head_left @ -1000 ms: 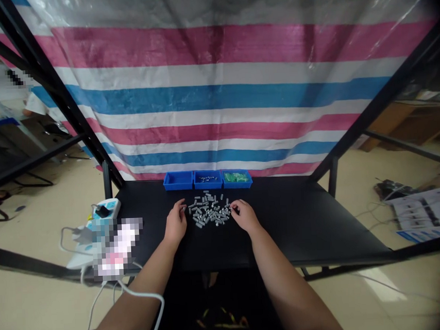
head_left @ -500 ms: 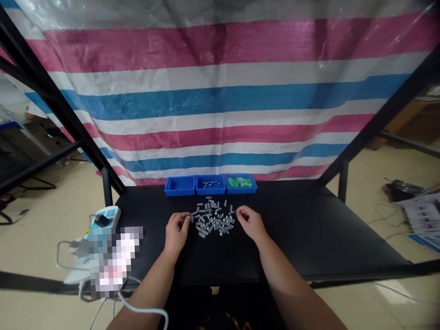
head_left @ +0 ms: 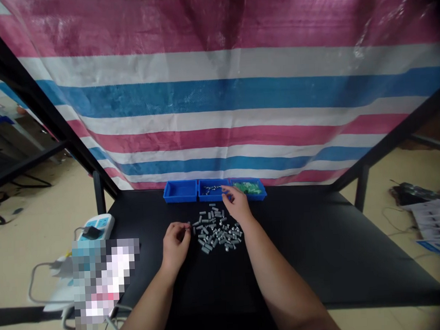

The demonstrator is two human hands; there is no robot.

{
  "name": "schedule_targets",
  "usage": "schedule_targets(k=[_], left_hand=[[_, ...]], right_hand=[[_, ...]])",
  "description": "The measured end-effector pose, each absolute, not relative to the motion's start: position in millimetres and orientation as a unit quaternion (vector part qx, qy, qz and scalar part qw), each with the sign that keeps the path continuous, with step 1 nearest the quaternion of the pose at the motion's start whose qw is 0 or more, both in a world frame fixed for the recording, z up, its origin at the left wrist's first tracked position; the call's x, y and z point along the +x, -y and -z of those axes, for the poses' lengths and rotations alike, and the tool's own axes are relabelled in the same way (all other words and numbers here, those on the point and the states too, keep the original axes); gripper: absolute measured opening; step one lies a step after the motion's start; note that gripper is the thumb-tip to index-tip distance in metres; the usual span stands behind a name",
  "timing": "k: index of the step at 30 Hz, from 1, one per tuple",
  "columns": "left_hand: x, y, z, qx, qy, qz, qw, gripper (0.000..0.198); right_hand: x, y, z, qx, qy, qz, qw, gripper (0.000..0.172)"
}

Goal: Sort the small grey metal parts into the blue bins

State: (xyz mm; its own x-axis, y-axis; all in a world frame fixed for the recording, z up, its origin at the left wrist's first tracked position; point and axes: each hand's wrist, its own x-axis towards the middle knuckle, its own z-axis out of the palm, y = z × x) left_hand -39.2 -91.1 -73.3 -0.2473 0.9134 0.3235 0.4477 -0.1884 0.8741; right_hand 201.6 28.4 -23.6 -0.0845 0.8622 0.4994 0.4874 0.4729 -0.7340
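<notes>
A loose pile of small grey metal cylinders (head_left: 209,245), with shinier round-ended pieces among them, lies on the black table. At the pile's left edge is my left hand (head_left: 175,245), its thumb and fingertips pinched on a small grey metal piece (head_left: 188,225). My right hand (head_left: 238,205) reaches over the near right rim of the middle blue bin (head_left: 203,198), thumb and forefinger slightly apart. Small silvery screw-like pieces (head_left: 211,188) lie in that bin, just left of the fingertips. Nothing shows clearly between the right fingers.
An empty-looking blue bin (head_left: 180,190) stands at left of the row; the right blue bin (head_left: 258,197) holds green pieces (head_left: 248,187). At the table's left lie a power strip (head_left: 100,223), cables and a blurred-out object (head_left: 111,276). A striped sheet (head_left: 217,97) hangs behind.
My right hand has moved from the pile's right side forward and left to the middle bin. My left hand stays by the pile's left edge. The view has tilted down slightly.
</notes>
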Motion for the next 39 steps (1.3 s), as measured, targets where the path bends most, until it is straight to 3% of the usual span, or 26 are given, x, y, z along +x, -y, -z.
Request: schedule_targets(k=[9, 15, 19, 27, 32, 39], left_hand=[[-36, 63, 78, 0.48, -0.579, -0.599, 0.274, 0.028], [-34, 15, 29, 0.511, -0.582, -0.619, 0.132, 0.024], [-42, -4, 18, 0.563, -0.618, -0.54, 0.093, 0.024], [-38, 7, 37, 0.59, -0.642, -0.466, 0.151, 0.024], [-42, 17, 36, 0.649, -0.64, -0.353, 0.211, 0.02], [-45, 30, 18, 0.712, -0.607, -0.224, 0.272, 0.018]], right_hand=[[200, -30, 43, -0.484, 0.701, -0.076, 0.518, 0.043], [199, -29, 53, -0.492, 0.713, -0.076, 0.494, 0.05], [203, -28, 55, -0.498, 0.707, -0.089, 0.494, 0.05], [201, -25, 51, -0.496, 0.716, -0.122, 0.476, 0.052], [198, -23, 50, -0.507, 0.718, -0.136, 0.456, 0.051], [191, -17, 43, -0.504, 0.699, -0.086, 0.5, 0.066]])
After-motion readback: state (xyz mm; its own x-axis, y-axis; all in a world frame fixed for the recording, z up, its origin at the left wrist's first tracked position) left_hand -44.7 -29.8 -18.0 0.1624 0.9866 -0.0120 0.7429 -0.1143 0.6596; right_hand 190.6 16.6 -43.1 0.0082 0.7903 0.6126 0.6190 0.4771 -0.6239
